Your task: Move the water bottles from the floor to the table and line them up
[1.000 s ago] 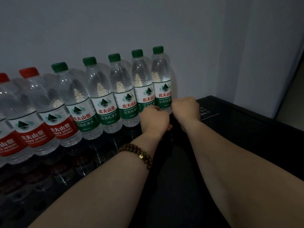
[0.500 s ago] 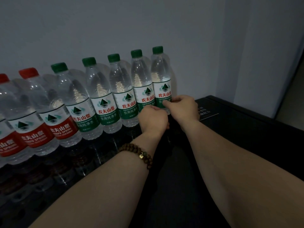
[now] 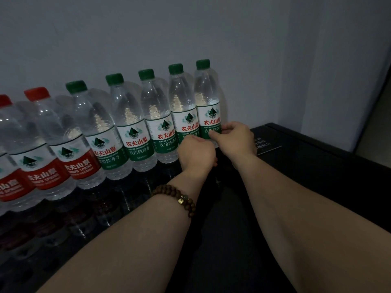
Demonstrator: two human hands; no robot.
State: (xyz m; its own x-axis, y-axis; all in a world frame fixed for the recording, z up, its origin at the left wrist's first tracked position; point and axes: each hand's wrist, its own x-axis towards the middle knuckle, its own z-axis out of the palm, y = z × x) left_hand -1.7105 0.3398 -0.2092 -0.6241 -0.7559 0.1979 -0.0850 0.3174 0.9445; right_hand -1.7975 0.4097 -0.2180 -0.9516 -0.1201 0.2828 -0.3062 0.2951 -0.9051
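Several clear water bottles stand in a row on the glossy black table [image 3: 243,240] against the wall. Those at the left carry red caps and labels [image 3: 45,174]; the others are green. My right hand [image 3: 237,140] pinches the label of the rightmost green bottle [image 3: 208,106] with thumb and fingers. My left hand [image 3: 196,154], with a bead bracelet on its wrist, is curled at the base of the second green bottle from the right [image 3: 183,115]; its fingers are hidden, so contact is unclear.
A grey wall [image 3: 190,28] runs right behind the row. To the right, the table's raised black edge [image 3: 317,142] runs past a small white-printed card [image 3: 264,142]. A wall corner stands at far right.
My right hand has risen from the base of the rightmost green bottle and opened its fist to pinch the label. The left hand has barely moved.
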